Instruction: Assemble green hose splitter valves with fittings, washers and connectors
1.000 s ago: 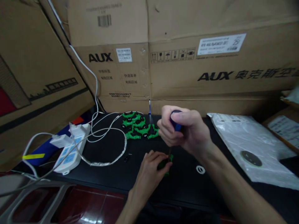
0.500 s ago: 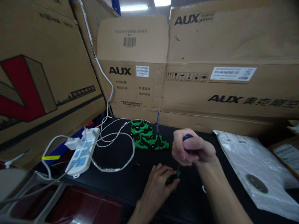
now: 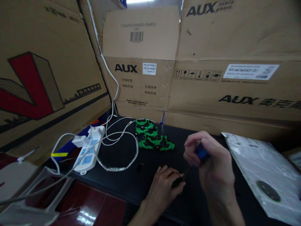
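Observation:
My left hand (image 3: 166,185) is closed around a small green-and-black plastic fitting (image 3: 178,181), pressing it near the black tabletop; fingers hide most of it. My right hand (image 3: 209,157) grips the blue handle of a screwdriver (image 3: 201,152). Its thin shaft slants down to the left, with the tip at the fitting's right end; whether it touches cannot be made out. Beyond the hands lies a cluster of several similar green fittings with black parts (image 3: 150,135).
A white power strip (image 3: 86,158) with plugged-in chargers and looping white cables (image 3: 117,169) lies at left. Cardboard boxes (image 3: 141,94) wall the back and left side. A clear plastic bag (image 3: 254,166) lies at right. A small dark piece (image 3: 139,167) rests left of my hands.
My right hand has tipped the screwdriver over to the right, so its shaft lies more slanted and more of the handle shows. The left hand keeps its hold; the whole view has shifted slightly.

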Tool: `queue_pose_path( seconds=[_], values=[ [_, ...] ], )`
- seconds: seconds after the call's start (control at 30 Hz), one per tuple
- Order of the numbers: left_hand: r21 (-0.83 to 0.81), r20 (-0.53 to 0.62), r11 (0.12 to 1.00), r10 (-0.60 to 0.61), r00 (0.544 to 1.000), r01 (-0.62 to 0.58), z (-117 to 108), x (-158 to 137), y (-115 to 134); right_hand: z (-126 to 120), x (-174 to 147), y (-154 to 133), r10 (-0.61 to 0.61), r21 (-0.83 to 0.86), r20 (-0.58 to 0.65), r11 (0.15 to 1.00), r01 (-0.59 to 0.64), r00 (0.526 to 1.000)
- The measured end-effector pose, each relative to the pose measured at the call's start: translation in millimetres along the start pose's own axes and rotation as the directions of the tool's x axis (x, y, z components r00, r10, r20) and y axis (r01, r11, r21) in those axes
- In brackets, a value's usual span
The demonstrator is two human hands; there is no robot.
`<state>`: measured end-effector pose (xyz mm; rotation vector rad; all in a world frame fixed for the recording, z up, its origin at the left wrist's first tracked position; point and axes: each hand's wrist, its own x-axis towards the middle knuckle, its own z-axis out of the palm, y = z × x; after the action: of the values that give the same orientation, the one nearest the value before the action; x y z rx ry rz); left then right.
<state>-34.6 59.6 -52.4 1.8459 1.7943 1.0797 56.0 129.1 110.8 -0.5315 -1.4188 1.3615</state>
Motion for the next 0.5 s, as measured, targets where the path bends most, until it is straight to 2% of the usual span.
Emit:
queue_pose_path(
  seconds=[0.03,0.07,0.13,0.17,0.2,0.23,0.27,0.3,0.37,0.4,0.43,0.47,0.5],
  values=[
    [-0.008,0.000,1.000,0.001,1.000,-0.001,-1.0,0.3,0.4,-9.0,5.8,-2.1,0.055,0.058,0.193,0.996,-0.067,0.980],
    [-0.016,0.005,1.000,0.003,1.000,-0.003,-2.1,0.6,0.9,-17.5,12.0,-3.8,0.102,0.079,0.373,0.987,-0.141,0.922],
    [-0.028,0.019,1.000,0.004,1.000,-0.003,-4.1,1.2,2.2,-30.8,24.3,-5.1,0.114,0.123,0.664,0.958,-0.258,0.739],
    [-0.030,0.024,1.000,0.001,1.000,0.000,-4.9,1.5,2.8,-34.9,29.7,-4.1,0.087,0.163,0.742,0.939,-0.304,0.665],
    [-0.029,0.025,1.000,-0.003,1.000,0.004,-5.4,1.8,3.2,-37.0,34.2,-2.3,0.047,0.214,0.781,0.916,-0.338,0.623],
    [-0.026,0.025,1.000,-0.010,1.000,0.011,-5.5,2.0,3.5,-37.4,37.3,0.1,0.017,0.266,0.786,0.893,-0.362,0.618],
    [-0.023,0.020,1.000,-0.016,1.000,0.016,-5.3,2.1,3.6,-36.2,38.8,2.7,0.004,0.309,0.762,0.876,-0.369,0.647],
    [-0.020,0.016,1.000,-0.018,1.000,0.018,-4.8,2.1,3.5,-33.4,38.6,5.0,0.012,0.336,0.713,0.872,-0.356,0.702],
    [-0.015,0.009,1.000,-0.016,1.000,0.016,-3.3,1.6,3.0,-24.1,33.0,7.8,0.059,0.315,0.542,0.911,-0.268,0.838],
    [-0.013,0.011,1.000,-0.012,1.000,0.012,-2.5,1.1,2.6,-17.7,28.1,8.3,0.070,0.272,0.403,0.943,-0.192,0.913],
    [-0.011,0.011,1.000,-0.006,1.000,0.007,-1.7,0.6,2.3,-10.5,22.4,8.2,0.053,0.194,0.213,0.976,-0.096,0.976],
    [-0.006,0.009,1.000,-0.002,1.000,0.002,-1.1,0.1,2.0,-2.9,16.3,7.9,-0.003,0.077,-0.009,0.997,0.003,1.000],
    [0.002,0.008,1.000,0.001,1.000,-0.001,-0.7,-0.3,1.7,4.6,10.3,7.5,-0.096,-0.075,-0.243,0.994,0.080,0.965]
  ],
)
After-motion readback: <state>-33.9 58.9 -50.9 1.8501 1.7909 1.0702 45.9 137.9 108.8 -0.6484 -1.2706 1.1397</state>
